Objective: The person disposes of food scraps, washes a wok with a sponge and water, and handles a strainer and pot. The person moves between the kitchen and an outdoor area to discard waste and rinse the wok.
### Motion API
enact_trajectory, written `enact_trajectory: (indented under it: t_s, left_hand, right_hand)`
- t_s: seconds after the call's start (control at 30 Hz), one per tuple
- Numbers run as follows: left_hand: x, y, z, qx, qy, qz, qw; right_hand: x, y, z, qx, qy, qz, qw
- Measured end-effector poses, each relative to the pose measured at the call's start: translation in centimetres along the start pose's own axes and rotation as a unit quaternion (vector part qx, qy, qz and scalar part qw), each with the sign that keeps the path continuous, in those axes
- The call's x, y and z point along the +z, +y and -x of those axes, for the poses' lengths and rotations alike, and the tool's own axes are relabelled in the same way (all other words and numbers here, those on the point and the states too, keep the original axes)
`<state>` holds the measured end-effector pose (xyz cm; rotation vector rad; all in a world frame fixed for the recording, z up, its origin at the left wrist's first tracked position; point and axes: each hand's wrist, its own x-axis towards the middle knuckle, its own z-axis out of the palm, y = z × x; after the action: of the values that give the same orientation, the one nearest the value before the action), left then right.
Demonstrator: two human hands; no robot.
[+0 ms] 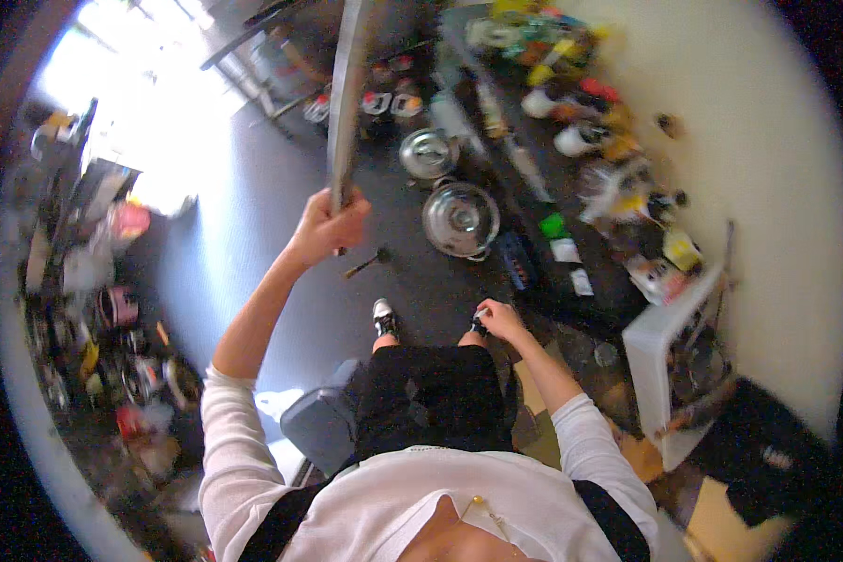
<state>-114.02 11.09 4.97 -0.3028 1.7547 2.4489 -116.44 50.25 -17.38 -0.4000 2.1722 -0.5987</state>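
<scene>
My left hand (pixel 334 225) is closed round the lower end of a long, flat, greyish bar (pixel 344 105), which rises past the top of the view. Blur hides what the bar is made of. My right hand (pixel 502 319) hovers above my right shoe, its thumb and fingertips pinched together. Something small and pale shows at those fingertips, but I cannot tell it from the shoe behind. A hammer-like tool (pixel 367 265) lies on the dark floor below my left hand. Ahead stand a lidded metal pot (pixel 461 219) and a smaller lidded pot (pixel 428 153).
A dark low surface along the right wall carries bottles (pixel 576 139), bags and other blurred goods. Near my right elbow stands a white open-fronted box (pixel 650 358). A grey chair (pixel 319 421) is beside my left hip. Cluttered shelving (pixel 123 309) lines the left.
</scene>
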Motion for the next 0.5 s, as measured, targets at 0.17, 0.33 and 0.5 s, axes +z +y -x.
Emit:
enact_trajectory:
  t_s: [0.17, 0.33, 0.5]
  left_hand:
    - [-12.9, -10.3, 11.6, -0.004, 0.33, 0.123, 0.936]
    - [-18.4, -25.3, 20.3, -0.005, 0.523, 0.157, 0.838]
    - [-21.8, -41.4, 22.9, 0.07, 0.622, 0.196, 0.755]
  right_hand:
    - [7.7, -4.3, -9.4, 0.024, -0.159, 0.114, 0.98]
    - [17.7, -9.7, -22.8, -0.095, -0.146, 0.178, 0.969]
    - [34.0, -10.9, -35.4, -0.253, -0.237, 0.408, 0.844]
